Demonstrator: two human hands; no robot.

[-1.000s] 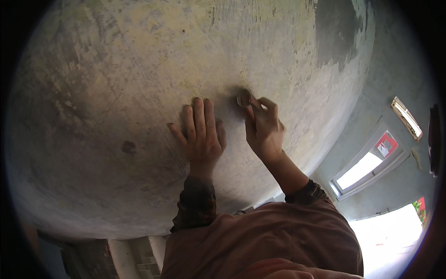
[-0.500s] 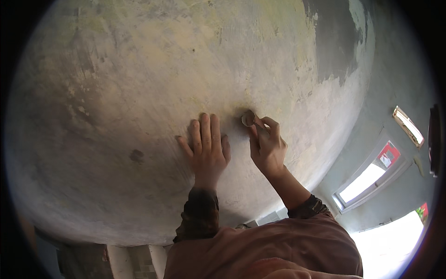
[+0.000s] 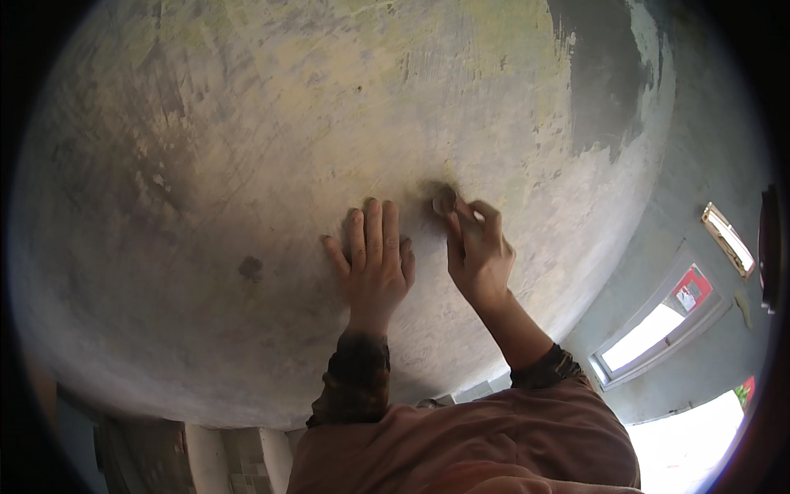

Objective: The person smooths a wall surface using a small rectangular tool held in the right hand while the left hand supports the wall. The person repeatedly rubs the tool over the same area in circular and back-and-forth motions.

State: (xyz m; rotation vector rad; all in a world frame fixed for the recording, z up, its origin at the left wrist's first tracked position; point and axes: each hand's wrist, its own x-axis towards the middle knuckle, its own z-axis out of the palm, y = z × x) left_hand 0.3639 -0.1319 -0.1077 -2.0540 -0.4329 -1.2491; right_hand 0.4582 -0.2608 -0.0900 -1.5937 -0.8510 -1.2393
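My left hand (image 3: 374, 267) lies flat with fingers spread against a large, patchy plastered surface (image 3: 288, 148) in cream, yellow and grey. A short way to its right, my right hand (image 3: 484, 255) is closed around a small brownish curled piece of sandpaper (image 3: 445, 202). The rolled end of the sandpaper meets the plaster beside a dark shadowed smudge. Part of the sandpaper is hidden by my fingers. A dark spot (image 3: 250, 267) marks the plaster left of my left hand.
A dark grey patch (image 3: 605, 78) with ragged edges covers the upper right of the plaster. On the right, a pale blue-green wall (image 3: 658, 222) has a bright window (image 3: 650, 325) and a bright opening (image 3: 691, 445). Pale upright posts (image 3: 206, 461) stand at the lower left.
My right hand and the sandpaper have shifted slightly upward on the plaster. My left hand stays pressed flat. The whole view has turned a little.
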